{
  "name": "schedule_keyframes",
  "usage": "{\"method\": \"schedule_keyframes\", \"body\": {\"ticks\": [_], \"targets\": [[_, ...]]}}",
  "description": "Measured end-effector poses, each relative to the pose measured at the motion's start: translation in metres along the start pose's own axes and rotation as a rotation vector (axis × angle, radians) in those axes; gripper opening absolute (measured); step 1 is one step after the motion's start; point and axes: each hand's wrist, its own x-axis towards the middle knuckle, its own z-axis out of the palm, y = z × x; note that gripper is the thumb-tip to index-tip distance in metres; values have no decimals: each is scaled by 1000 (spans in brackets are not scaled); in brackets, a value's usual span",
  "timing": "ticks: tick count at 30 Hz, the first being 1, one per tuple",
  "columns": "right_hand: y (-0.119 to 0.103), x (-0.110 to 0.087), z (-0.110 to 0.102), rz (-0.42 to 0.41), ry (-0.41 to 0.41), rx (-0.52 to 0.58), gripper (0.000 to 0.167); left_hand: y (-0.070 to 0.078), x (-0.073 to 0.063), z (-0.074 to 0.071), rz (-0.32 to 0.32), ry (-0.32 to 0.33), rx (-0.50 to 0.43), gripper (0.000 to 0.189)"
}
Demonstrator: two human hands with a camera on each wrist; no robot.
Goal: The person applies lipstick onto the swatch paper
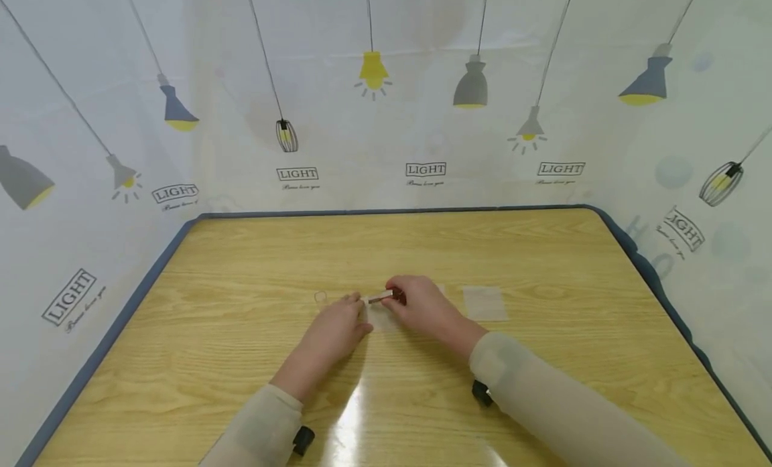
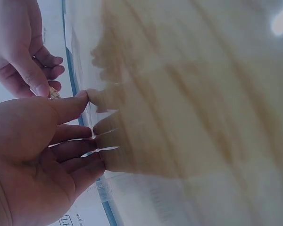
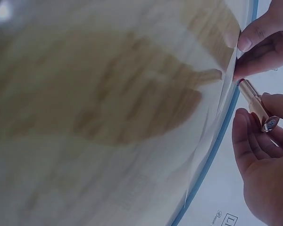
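Note:
My right hand (image 1: 419, 306) pinches a lipstick (image 3: 255, 103) between thumb and fingers, low over the table. In the right wrist view its tube is gold, and a red tip points toward the tabletop. Beneath it in the head view lies a pale, thin square sheet (image 1: 384, 319), partly covered by both hands. My left hand (image 1: 338, 327) rests with its fingertips at the left edge of that sheet. From the left wrist view, the fingers of the left hand (image 2: 42, 150) look extended, tips down on the glossy surface.
To the right lies another pale square sheet (image 1: 485, 303); a pale corner (image 1: 441, 289) shows behind the right hand. A small thin loop outline (image 1: 320, 297) is left of the left hand. The wooden table (image 1: 241, 386) has a dark blue edge, with lamp-printed curtains (image 1: 338, 132) around it.

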Motion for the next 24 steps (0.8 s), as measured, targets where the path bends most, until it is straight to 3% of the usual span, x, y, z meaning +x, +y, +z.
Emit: {"method": "schedule_keyframes", "body": {"ticks": [8, 24], "targets": [[5, -2, 0, -55, -22, -31, 22, -1, 0, -1, 28, 18, 12, 48], [6, -4, 0, -148, -98, -108, 26, -4, 1, 0, 7, 36, -33, 48]]}}
